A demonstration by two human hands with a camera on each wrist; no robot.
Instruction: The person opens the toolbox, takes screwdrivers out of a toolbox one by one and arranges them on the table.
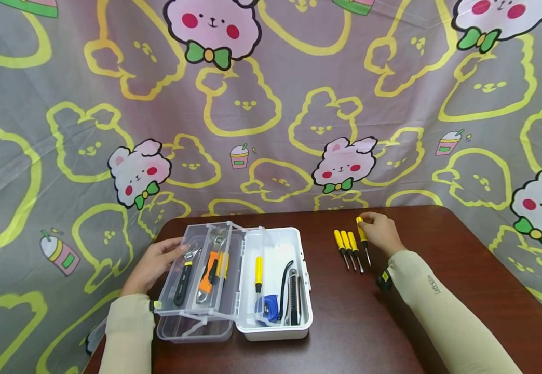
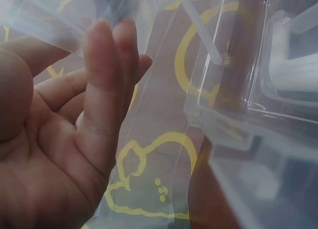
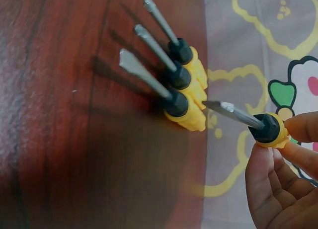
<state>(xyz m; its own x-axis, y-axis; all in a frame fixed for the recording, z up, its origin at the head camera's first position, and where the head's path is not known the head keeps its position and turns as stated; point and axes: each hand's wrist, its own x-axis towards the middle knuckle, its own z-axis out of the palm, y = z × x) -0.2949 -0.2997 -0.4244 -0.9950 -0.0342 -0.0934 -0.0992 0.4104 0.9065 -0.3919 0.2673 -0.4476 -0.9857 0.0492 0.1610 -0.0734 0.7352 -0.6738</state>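
My right hand (image 1: 383,234) pinches the yellow handle of a screwdriver (image 1: 361,228) between thumb and fingers. Its flat tip (image 3: 223,107) points away from the palm in the right wrist view. Just left of it, three yellow-handled screwdrivers (image 1: 344,241) lie side by side on the table, shafts toward me. At the left, my left hand (image 1: 151,265) holds the outer edge of a clear tray (image 1: 196,312) of the opened toolbox, thumb over the rim. A black-handled adjustable wrench (image 1: 184,283) and an orange-handled tool (image 1: 207,272) lie in that tray.
The toolbox's white base (image 1: 275,335) holds another yellow screwdriver (image 1: 259,270), a blue tape measure (image 1: 270,307), a bent black rod (image 1: 284,283) and a utility knife (image 1: 293,298). Its clear lid (image 1: 196,335) lies under the tray. A patterned curtain (image 1: 280,114) hangs behind the table.
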